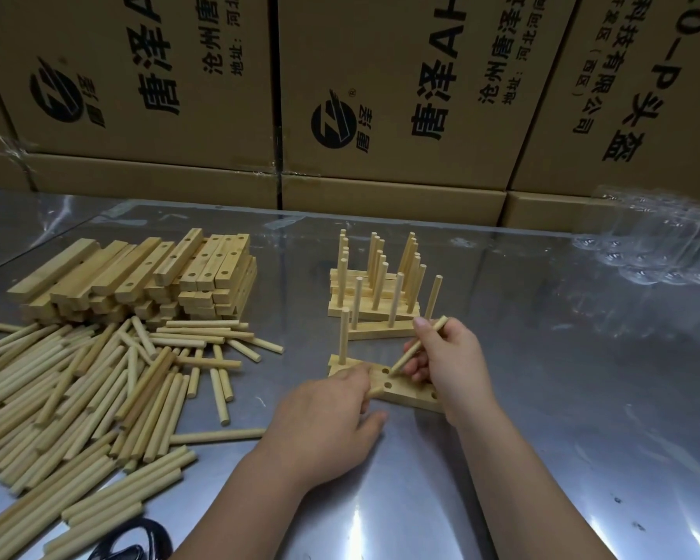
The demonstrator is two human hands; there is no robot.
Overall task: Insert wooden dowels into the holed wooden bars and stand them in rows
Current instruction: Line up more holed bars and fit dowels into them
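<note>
At bar (411, 388): R hand (451, 357) round tilted dowel (401, 361), L hand (324, 418) round spare dowel (376, 391)

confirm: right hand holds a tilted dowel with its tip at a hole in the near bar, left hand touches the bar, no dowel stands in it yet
One point is wrong: the head view shows an upright dowel at the left end of the near bar. The rest holds: the right hand holds the tilted dowel at a hole, the left hand touches the bar.
</note>
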